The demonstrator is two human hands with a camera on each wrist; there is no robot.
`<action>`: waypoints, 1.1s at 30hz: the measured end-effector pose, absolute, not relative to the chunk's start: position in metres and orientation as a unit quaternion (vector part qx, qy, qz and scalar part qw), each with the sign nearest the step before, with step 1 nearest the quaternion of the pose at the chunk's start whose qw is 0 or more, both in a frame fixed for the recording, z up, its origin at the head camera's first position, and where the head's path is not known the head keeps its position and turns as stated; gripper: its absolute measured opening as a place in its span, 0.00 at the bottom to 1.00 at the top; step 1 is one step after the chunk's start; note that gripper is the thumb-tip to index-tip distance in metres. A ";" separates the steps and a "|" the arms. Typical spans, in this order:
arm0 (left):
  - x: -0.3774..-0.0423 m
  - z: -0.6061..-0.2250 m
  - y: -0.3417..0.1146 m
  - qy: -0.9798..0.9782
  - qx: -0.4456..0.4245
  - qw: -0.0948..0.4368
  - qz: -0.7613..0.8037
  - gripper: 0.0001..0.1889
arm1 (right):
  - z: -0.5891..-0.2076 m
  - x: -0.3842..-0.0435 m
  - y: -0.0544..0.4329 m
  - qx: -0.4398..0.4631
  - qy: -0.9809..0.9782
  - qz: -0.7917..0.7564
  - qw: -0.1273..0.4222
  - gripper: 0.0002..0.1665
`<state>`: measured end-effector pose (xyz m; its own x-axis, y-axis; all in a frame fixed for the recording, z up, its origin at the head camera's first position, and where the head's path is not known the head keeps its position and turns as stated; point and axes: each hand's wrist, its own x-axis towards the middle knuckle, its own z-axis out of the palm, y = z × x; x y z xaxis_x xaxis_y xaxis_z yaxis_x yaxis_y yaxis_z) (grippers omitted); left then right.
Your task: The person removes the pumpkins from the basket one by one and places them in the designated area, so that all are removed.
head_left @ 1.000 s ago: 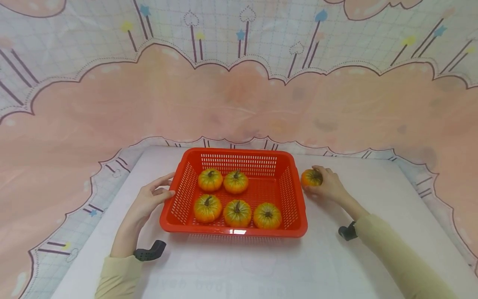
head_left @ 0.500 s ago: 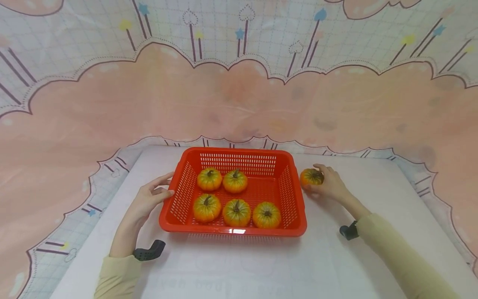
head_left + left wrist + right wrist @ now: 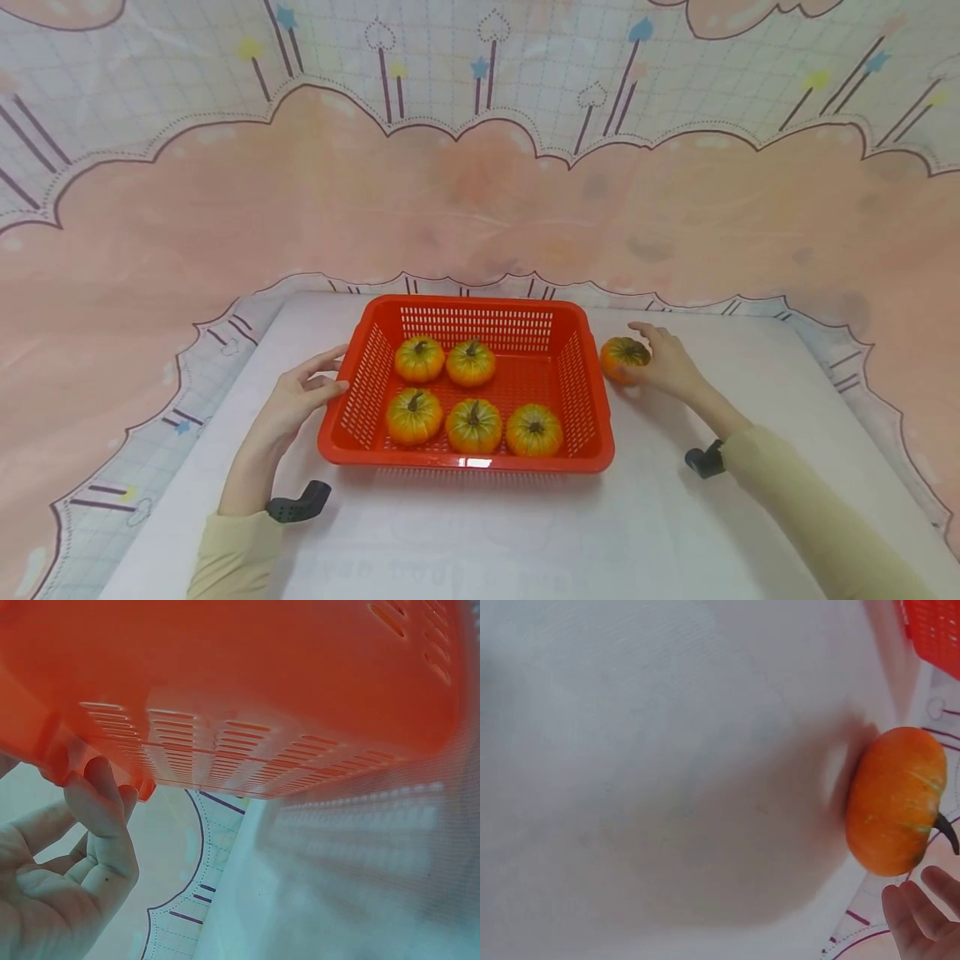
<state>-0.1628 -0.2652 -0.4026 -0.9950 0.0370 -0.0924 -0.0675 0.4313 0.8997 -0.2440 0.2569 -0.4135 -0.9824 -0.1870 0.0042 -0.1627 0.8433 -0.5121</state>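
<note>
Right hand (image 3: 670, 364) looser beside lone pumpkin (image 3: 618, 354)

We find room from above over the back right floor of the red basket (image 3: 465, 458); five pumpkins (image 3: 474, 426) crowd its left and front. Its right wall bars a low path from the loose pumpkin (image 3: 615, 358), though the gap there is hard to judge. Right of the right hand (image 3: 669, 365), we have open table (image 3: 780, 392).
</note>
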 end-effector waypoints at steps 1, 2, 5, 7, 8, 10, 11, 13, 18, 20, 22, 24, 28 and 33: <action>-0.163 -0.403 -0.265 0.844 -0.008 0.049 0.533 0.33 | -0.412 -0.244 0.257 -0.092 0.960 -0.263 0.021 0.46; -0.163 -0.403 -0.265 0.844 -0.008 0.049 0.534 0.33 | -0.411 -0.244 0.256 -0.093 0.961 -0.260 0.019 0.46; -0.163 -0.403 -0.265 0.845 -0.006 0.048 0.533 0.33 | -0.407 -0.245 0.255 -0.092 0.963 -0.254 0.020 0.46; -0.163 -0.403 -0.265 0.845 -0.006 0.048 0.533 0.33 | -0.404 -0.245 0.255 -0.092 0.964 -0.250 0.020 0.46; -0.164 -0.403 -0.266 0.844 -0.006 0.049 0.534 0.33 | -0.402 -0.245 0.255 -0.094 0.964 -0.248 0.019 0.47; -0.164 -0.403 -0.266 0.843 -0.006 0.050 0.535 0.33 | -0.399 -0.245 0.254 -0.097 0.964 -0.246 0.020 0.47; -0.164 -0.403 -0.266 0.843 -0.006 0.051 0.536 0.33 | -0.397 -0.244 0.254 -0.099 0.964 -0.246 0.019 0.47; -0.164 -0.403 -0.266 0.842 -0.005 0.051 0.537 0.33 | -0.393 -0.244 0.252 -0.101 0.964 -0.247 0.020 0.47; -0.164 -0.403 -0.266 0.843 -0.006 0.052 0.536 0.32 | -0.383 -0.241 0.248 -0.107 0.963 -0.246 0.017 0.47; -0.164 -0.403 -0.266 0.842 -0.007 0.053 0.536 0.32 | -0.379 -0.241 0.247 -0.112 0.963 -0.244 0.013 0.46; -0.164 -0.403 -0.266 0.842 -0.009 0.054 0.536 0.32 | -0.375 -0.240 0.246 -0.116 0.963 -0.244 0.009 0.46; -0.164 -0.403 -0.266 0.843 -0.010 0.055 0.535 0.32 | -0.371 -0.240 0.244 -0.119 0.962 -0.245 0.006 0.45; -0.165 -0.404 -0.266 0.843 -0.009 0.055 0.534 0.32 | -0.365 -0.241 0.240 -0.116 0.961 -0.252 0.011 0.44; -0.164 -0.404 -0.266 0.844 -0.008 0.054 0.534 0.32 | -0.355 -0.241 0.231 -0.110 0.961 -0.253 0.017 0.46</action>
<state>-0.1640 -0.2665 -0.4038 -0.9940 0.0438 -0.1002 -0.0719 0.4294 0.9002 -0.2413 0.2312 -0.3553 -0.9754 -0.2190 0.0230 -0.2019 0.8475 -0.4909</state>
